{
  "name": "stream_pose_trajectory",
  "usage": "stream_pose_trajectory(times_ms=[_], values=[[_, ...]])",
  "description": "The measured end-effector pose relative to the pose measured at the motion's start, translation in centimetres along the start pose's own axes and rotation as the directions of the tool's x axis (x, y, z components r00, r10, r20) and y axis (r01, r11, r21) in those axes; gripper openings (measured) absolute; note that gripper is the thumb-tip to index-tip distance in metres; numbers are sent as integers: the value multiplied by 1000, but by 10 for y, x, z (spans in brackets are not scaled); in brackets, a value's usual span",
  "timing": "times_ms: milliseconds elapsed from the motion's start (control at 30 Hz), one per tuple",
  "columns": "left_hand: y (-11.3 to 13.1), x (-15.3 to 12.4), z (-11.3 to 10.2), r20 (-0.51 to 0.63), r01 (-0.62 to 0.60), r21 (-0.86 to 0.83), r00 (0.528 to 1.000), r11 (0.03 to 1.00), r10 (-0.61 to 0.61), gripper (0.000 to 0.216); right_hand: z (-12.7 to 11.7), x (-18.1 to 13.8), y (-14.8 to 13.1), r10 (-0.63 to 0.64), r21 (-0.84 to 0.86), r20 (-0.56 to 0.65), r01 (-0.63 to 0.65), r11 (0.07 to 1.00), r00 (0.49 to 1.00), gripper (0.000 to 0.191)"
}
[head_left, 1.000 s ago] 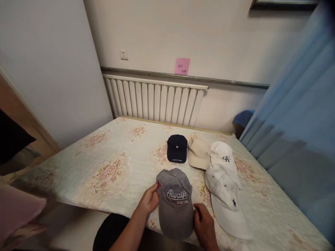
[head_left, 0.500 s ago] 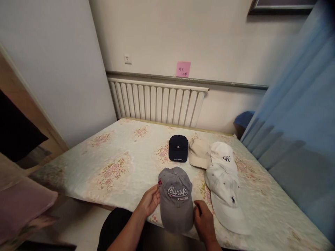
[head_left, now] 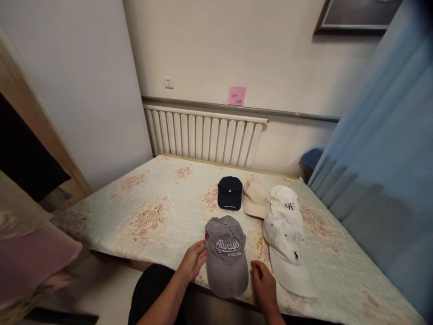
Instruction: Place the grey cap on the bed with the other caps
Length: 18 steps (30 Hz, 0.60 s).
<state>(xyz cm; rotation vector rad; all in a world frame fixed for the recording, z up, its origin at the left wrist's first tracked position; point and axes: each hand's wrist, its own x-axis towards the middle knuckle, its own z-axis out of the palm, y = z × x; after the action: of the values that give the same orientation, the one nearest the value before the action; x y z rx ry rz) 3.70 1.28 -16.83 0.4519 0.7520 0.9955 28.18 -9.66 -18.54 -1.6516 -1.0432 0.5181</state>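
A grey baseball cap (head_left: 227,259) with "Always" lettering lies at the bed's front edge, brim towards me and jutting past the edge. At its left side is my left hand (head_left: 194,262), open, with loosely bent fingertips touching the fabric. My right hand (head_left: 264,283) rests just right of the brim, fingers curled in, a small gap between it and the cap. Behind lie a navy cap (head_left: 230,194), a beige cap (head_left: 255,199) and a white cap (head_left: 283,198) with CK letters. A white cap with a small dark emblem (head_left: 287,255) partly overlaps the CK one.
The caps lie on a bed with a floral cover (head_left: 182,216). Along the back wall are a radiator (head_left: 203,135) and a pink note (head_left: 237,95). A blue curtain (head_left: 379,158) hangs on the right. Pink cloth (head_left: 34,262) hangs at left.
The view has shifted slightly, so the wall appears lower in the picture. Both hands stay on either side of the grey cap, and the caps keep their places on the bed.
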Motion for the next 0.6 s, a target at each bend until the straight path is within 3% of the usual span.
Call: stream_pose_trajectory(times_ms=[133, 267, 333, 433, 500, 600], values=[[0, -1, 1, -10, -1, -16, 1000, 1000, 1, 18, -3, -14, 3, 196, 128, 38, -199, 972, 980, 24], [1, 0, 1, -8, 14, -30, 1000, 999, -14, 16, -2, -37, 2, 356, 255, 153, -385, 887, 922, 29], [1, 1, 1, -2, 32, -41, 999, 999, -32, 17, 0, -49, -1, 456, 366, 293, -539, 758, 840, 34], [-1, 0, 4, 19, 76, -63, 997, 995, -75, 19, 4, -63, -7, 500, 544, 484, -694, 471, 719, 38], [-4, -2, 7, 50, 110, -79, 993, 991, -106, 21, 7, -66, -12, 476, 617, 505, -687, 384, 720, 39], [-12, -9, 14, 96, 147, -118, 986, 982, -136, 18, 11, -65, -19, 462, 676, 482, -651, 344, 744, 40]])
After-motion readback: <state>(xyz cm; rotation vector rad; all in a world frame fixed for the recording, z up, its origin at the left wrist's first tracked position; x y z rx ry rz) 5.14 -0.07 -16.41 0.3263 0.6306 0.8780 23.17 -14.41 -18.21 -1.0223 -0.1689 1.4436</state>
